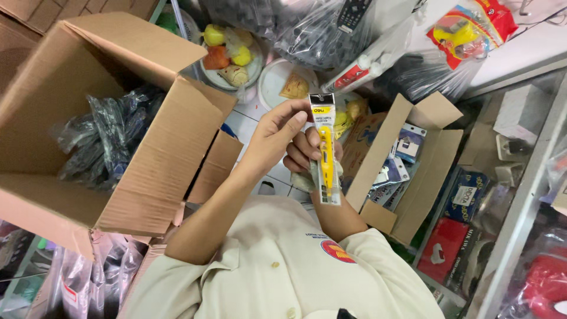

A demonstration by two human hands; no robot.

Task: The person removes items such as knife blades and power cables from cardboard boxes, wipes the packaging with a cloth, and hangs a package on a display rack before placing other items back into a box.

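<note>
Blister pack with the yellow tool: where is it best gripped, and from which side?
Best pinched across its narrow flat edges, near the top header or bottom end, coming from the side. The blister pack is long, thin and upright, with a bulge over the tool mid-length. The left hand pinches the header from the left; the right hand backs the middle.

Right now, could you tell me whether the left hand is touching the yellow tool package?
Touching. The head view shows the left hand pinching the top of the yellow tool package with its fingertips, while the right hand grips it from behind.
</note>
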